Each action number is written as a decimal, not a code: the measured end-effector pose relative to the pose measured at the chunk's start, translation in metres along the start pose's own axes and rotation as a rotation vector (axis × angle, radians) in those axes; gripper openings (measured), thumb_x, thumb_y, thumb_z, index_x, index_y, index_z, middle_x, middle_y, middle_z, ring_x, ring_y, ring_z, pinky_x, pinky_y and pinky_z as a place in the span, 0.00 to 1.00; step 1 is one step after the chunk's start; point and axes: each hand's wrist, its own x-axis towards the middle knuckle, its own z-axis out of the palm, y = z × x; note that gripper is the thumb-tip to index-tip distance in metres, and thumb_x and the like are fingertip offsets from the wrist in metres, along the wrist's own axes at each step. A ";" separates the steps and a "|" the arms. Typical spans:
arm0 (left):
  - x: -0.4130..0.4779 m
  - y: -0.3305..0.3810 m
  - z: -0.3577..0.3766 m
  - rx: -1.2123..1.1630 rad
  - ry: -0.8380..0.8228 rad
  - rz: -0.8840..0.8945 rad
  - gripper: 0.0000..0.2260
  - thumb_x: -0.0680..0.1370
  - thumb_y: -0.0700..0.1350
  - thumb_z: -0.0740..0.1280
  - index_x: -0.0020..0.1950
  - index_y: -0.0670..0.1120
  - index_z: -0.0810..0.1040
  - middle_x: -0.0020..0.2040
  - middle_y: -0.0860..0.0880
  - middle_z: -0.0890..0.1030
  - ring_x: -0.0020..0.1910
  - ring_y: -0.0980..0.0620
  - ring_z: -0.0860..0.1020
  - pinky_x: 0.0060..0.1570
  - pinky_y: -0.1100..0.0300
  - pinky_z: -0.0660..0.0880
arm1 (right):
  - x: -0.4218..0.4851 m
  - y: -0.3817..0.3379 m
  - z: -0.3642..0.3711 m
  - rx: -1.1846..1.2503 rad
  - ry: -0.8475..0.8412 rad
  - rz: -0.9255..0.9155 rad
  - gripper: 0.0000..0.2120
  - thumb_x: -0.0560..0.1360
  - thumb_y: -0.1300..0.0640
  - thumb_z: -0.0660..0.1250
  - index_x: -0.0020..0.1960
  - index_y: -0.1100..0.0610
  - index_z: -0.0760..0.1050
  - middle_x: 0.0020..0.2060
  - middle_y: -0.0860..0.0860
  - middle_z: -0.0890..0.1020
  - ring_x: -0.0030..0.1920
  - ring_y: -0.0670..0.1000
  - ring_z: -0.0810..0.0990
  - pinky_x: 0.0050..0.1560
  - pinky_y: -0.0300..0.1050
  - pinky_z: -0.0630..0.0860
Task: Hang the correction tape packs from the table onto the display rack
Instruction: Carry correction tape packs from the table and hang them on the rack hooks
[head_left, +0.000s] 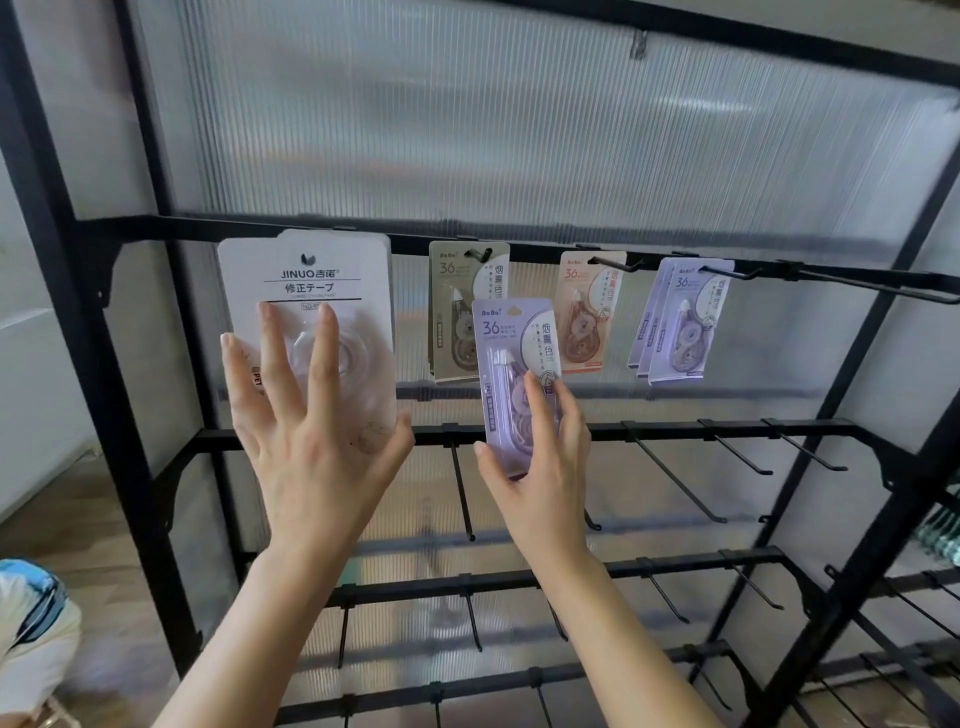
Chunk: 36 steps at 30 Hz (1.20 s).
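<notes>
My left hand (306, 415) lies flat with straight fingers against a stack of white correction tape packs (311, 280) at the left end of the black display rack's top rail (156, 228). My right hand (535, 457) grips a purple correction tape pack (511, 343) by its lower part, holding it upright in front of the rack. Behind it a grey-green pack (457, 291) hangs on a hook. An orange pack (584, 312) hangs further right. Beyond that, two or three purple packs (680, 317) share one hook.
Several bare black hooks (680, 478) stick out from the lower rails. One long bare hook (872, 286) reaches out at the top right. A ribbed translucent panel (467, 130) backs the rack. A light bundle (36, 623) lies on the wooden floor at lower left.
</notes>
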 end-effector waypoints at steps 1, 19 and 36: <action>0.000 -0.003 -0.001 0.002 -0.001 0.000 0.42 0.67 0.54 0.69 0.77 0.50 0.55 0.78 0.40 0.52 0.75 0.35 0.46 0.71 0.44 0.47 | 0.000 -0.001 0.001 0.003 -0.002 -0.003 0.34 0.70 0.55 0.74 0.72 0.60 0.66 0.69 0.62 0.66 0.68 0.62 0.66 0.62 0.54 0.71; 0.010 -0.006 -0.014 -0.016 -0.087 0.058 0.39 0.68 0.58 0.65 0.76 0.53 0.55 0.78 0.42 0.53 0.75 0.37 0.47 0.69 0.38 0.53 | 0.002 -0.008 0.013 0.015 0.023 -0.005 0.34 0.69 0.57 0.75 0.71 0.61 0.66 0.68 0.62 0.67 0.67 0.62 0.67 0.61 0.58 0.73; 0.045 -0.044 0.073 0.030 -0.217 -0.057 0.52 0.67 0.52 0.78 0.79 0.52 0.45 0.78 0.40 0.43 0.75 0.33 0.41 0.71 0.37 0.44 | -0.005 0.016 -0.019 -0.100 0.093 0.030 0.34 0.69 0.56 0.75 0.71 0.61 0.67 0.68 0.62 0.67 0.67 0.62 0.68 0.59 0.59 0.74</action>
